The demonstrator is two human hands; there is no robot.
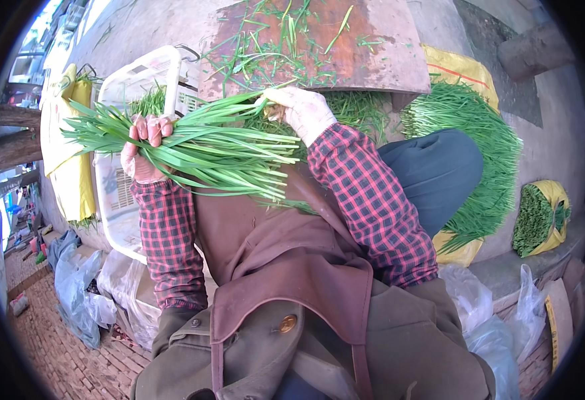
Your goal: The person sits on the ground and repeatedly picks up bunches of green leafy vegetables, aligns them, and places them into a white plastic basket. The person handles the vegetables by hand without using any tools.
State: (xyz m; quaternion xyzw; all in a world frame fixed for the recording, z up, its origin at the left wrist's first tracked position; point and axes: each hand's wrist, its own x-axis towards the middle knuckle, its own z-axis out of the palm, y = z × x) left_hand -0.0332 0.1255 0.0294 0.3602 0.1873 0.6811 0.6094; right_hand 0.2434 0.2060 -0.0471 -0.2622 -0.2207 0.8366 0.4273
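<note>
My left hand (pixel 148 145), in a thin glove, is closed around a bunch of flat green leaves that look like garlic chives (pixel 222 150). The leaf tips fan out to the left and the pale cut ends point right. My right hand (pixel 300 110), gloved too, pinches the ends of some stalks at the upper right of the bunch. Behind them a wooden board (pixel 387 50) bears scattered leaf scraps. A large heap of the same greens (pixel 492 150) lies at the right, past my knee.
A white plastic basket (pixel 172 75) with some greens inside stands at the left, beside a yellow sack (pixel 80 185). A yellow-wrapped bundle of greens (pixel 535 220) lies at the far right. Plastic bags (pixel 80 295) hang at the lower left, and more plastic bags (pixel 497 330) are at the lower right.
</note>
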